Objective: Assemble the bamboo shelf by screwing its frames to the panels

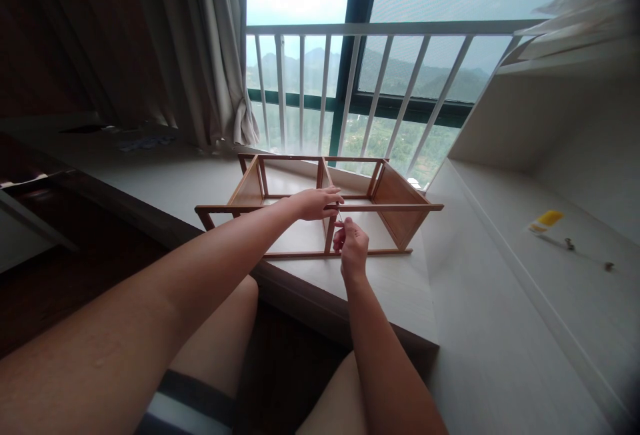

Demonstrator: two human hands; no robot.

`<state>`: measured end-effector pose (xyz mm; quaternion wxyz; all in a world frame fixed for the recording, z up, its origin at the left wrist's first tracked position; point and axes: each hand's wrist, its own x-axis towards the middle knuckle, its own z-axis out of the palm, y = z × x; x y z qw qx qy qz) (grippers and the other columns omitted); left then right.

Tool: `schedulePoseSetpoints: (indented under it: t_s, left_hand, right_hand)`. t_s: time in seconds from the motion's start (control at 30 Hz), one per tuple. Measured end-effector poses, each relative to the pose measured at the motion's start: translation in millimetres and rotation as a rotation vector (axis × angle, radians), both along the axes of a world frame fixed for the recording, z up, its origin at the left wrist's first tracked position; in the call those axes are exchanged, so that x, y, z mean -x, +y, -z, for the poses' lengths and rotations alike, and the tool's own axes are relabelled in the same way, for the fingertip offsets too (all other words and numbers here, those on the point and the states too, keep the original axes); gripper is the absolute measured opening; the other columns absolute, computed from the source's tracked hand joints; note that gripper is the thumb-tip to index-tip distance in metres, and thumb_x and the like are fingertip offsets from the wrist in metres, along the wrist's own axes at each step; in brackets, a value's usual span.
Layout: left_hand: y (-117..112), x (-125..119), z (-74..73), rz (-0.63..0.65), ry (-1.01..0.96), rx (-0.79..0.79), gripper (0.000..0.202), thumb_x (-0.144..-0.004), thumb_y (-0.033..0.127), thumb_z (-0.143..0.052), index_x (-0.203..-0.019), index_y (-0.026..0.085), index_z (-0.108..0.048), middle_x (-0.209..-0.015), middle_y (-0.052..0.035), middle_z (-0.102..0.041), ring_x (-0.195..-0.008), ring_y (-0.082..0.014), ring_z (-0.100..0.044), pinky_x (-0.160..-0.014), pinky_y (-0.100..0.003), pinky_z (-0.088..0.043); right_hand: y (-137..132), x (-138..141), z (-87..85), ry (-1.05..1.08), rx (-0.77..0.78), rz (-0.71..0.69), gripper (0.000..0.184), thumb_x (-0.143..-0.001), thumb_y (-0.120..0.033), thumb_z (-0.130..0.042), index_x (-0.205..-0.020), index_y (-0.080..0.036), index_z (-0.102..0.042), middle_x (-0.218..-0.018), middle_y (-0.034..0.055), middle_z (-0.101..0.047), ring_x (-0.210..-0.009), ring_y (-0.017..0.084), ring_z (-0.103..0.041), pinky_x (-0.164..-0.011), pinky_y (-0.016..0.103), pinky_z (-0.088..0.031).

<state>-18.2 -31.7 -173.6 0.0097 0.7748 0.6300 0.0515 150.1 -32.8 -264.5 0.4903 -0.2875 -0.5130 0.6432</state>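
A brown wooden shelf rack lies on its side on the pale window ledge, with panels set between its long rails. My left hand is at the near upper rail, around its middle, fingers over the top and thumb side below. Just below that spot, my right hand is closed on a thin metal tool, whose tip points up at the rail by the middle panel. Most of the tool is hidden in the fingers, so its exact kind is unclear.
On the right-hand shelf lie a yellow-and-white tube and two small metal pieces, one a screw-like fitting. A white railing stands behind the rack before the window. A grey curtain hangs at left. The ledge's front edge is near my knees.
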Motion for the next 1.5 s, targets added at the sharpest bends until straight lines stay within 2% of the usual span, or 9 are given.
schedulePoseSetpoints:
  t_s: [0.17,0.43,0.5,0.7,0.9,1.03,1.13,1.27,1.5]
  left_hand:
    - [1,1,1.4,0.003,0.001,-0.005,0.046,-0.095,0.051,-0.044,-0.136,0.033,-0.054,-0.163,-0.0024,-0.029,-0.131,-0.0275,-0.053,-0.104,-0.039,-0.047]
    - [1,1,2.4,-0.006,0.005,-0.005,0.046,-0.094,0.051,-0.046,-0.136,0.032,-0.053,-0.163,-0.0029,-0.03,-0.133,-0.0265,-0.052,-0.107,-0.038,-0.044]
    - [0,0,1.2,-0.008,0.008,-0.001,0.046,-0.095,0.05,-0.045,-0.137,0.032,-0.053,-0.163,-0.0035,-0.03,-0.133,-0.0273,-0.052,-0.106,-0.039,-0.045]
    - [1,0,1.8,0.003,0.018,-0.014,0.045,-0.095,0.049,-0.044,-0.136,0.032,-0.053,-0.162,-0.0029,-0.031,-0.129,-0.0267,-0.055,-0.103,-0.038,-0.047]
    - [2,1,3.4,0.023,0.01,-0.03,0.044,-0.095,0.047,-0.045,-0.135,0.031,-0.054,-0.161,-0.0035,-0.033,-0.132,-0.0262,-0.053,-0.104,-0.037,-0.046]
    - [1,0,1.8,0.016,0.01,-0.021,0.045,-0.095,0.047,-0.045,-0.135,0.032,-0.054,-0.161,-0.0034,-0.033,-0.13,-0.0264,-0.054,-0.104,-0.038,-0.046]
    - [1,0,1.2,0.017,0.01,-0.01,0.046,-0.095,0.05,-0.044,-0.136,0.032,-0.053,-0.162,-0.0034,-0.032,-0.13,-0.0274,-0.055,-0.103,-0.039,-0.047]
    - [1,0,1.9,0.0,0.008,-0.007,0.047,-0.094,0.051,-0.044,-0.137,0.032,-0.053,-0.163,-0.0037,-0.03,-0.13,-0.0274,-0.054,-0.104,-0.039,-0.046]
    - [1,1,2.3,0.022,0.015,-0.022,0.045,-0.095,0.049,-0.045,-0.134,0.031,-0.055,-0.161,-0.0046,-0.033,-0.131,-0.0276,-0.054,-0.104,-0.039,-0.047]
  right_hand:
    - [8,-10,2.8,-0.522,-0.563,0.323,0.038,-0.09,-0.058,-0.055,-0.09,-0.02,-0.061,-0.062,-0.0028,-0.056,-0.057,0.014,-0.05,-0.059,0.026,-0.033]
    - [9,-6,-2.3,-0.645,-0.737,0.45,0.032,-0.098,-0.042,-0.042,-0.078,-0.022,-0.056,-0.07,-0.0001,-0.057,-0.062,0.015,-0.044,-0.06,0.027,-0.027]
    - [8,-4,-4.8,-0.575,-0.651,0.423,0.033,-0.096,-0.041,-0.043,-0.07,-0.022,-0.051,-0.064,-0.0013,-0.05,-0.06,0.014,-0.04,-0.06,0.027,-0.027]
    - [-2,7,-9.6,0.068,0.111,-0.055,0.024,-0.089,-0.038,-0.041,-0.069,-0.024,-0.04,-0.057,-0.0058,-0.035,-0.047,0.013,-0.033,-0.044,0.026,-0.027]
    - [-15,8,-7.4,0.534,0.345,-0.38,0.016,-0.092,-0.026,-0.045,-0.077,-0.023,-0.046,-0.066,-0.0051,-0.038,-0.048,0.009,-0.028,-0.044,0.02,-0.028]
    - [-9,8,-2.4,0.476,0.375,-0.391,0.013,-0.091,-0.031,-0.049,-0.082,-0.022,-0.049,-0.072,-0.0033,-0.048,-0.051,0.009,-0.037,-0.044,0.02,-0.028]
    - [2,3,-0.2,0.199,0.209,-0.137,0.024,-0.09,-0.046,-0.053,-0.086,-0.023,-0.049,-0.073,-0.0029,-0.052,-0.051,0.01,-0.042,-0.044,0.022,-0.027]
    - [15,-11,-0.5,-0.3,-0.327,0.274,0.04,-0.09,-0.06,-0.052,-0.077,-0.022,-0.047,-0.063,-0.0053,-0.045,-0.054,0.012,-0.041,-0.054,0.026,-0.031]
    - [22,-15,-1.9,-0.691,-0.721,0.284,0.047,-0.097,-0.055,-0.043,-0.063,-0.022,-0.039,-0.054,-0.0044,-0.038,-0.054,0.013,-0.029,-0.057,0.029,-0.021]
